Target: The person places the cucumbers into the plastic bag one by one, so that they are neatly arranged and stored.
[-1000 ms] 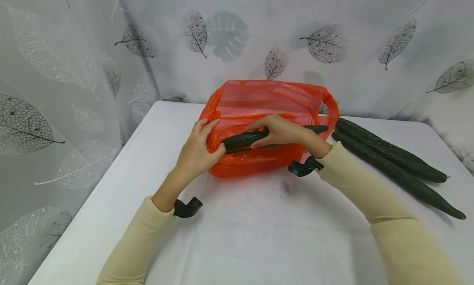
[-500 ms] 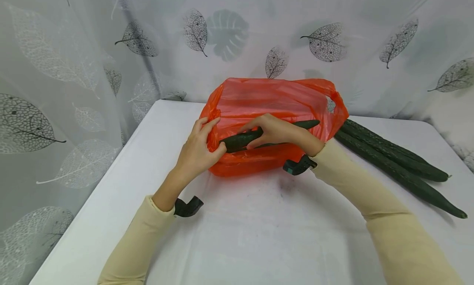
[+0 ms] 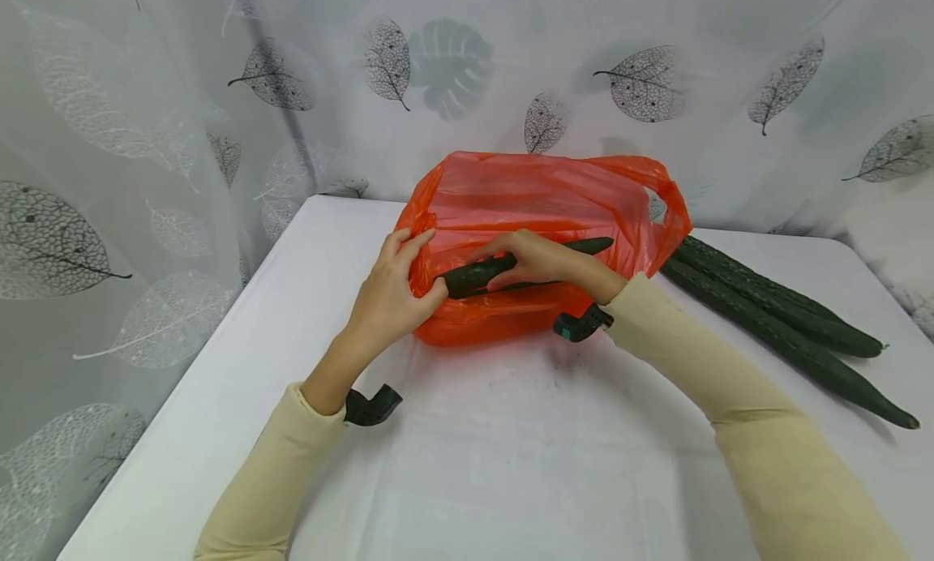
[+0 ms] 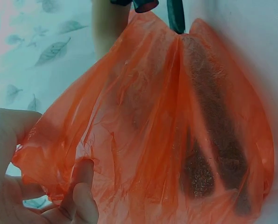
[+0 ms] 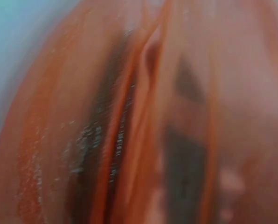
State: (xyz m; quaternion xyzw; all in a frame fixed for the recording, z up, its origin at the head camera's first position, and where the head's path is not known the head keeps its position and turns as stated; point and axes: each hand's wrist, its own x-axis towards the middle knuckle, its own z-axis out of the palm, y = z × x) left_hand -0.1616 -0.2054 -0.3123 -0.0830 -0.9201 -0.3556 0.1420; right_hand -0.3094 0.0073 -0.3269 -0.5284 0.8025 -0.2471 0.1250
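A thin red plastic bag (image 3: 525, 190) lies on its side with its mouth open on the white table. My left hand (image 3: 388, 300) holds the bag's left edge; in the left wrist view its fingers (image 4: 85, 172) pinch the film. Inside the mouth, my right hand (image 3: 536, 259) grips a long dark green cucumber (image 3: 467, 280) from above. The cucumber's far end shows behind my right wrist. Through the film, dark cucumber shapes (image 4: 213, 112) appear in the left wrist view; the right wrist view is blurred by the plastic (image 5: 50, 140).
Several long cucumbers (image 3: 781, 322) lie together at the right side of the table (image 3: 511, 480), partly behind the bag and my right sleeve. A curtain with leaf prints (image 3: 452, 66) hangs behind and to the left of the table.
My right hand has moved a little to the left, and the cucumber has slid left, deeper into the bag. The bag's right handle has shifted right. My left hand has stayed nearly still.
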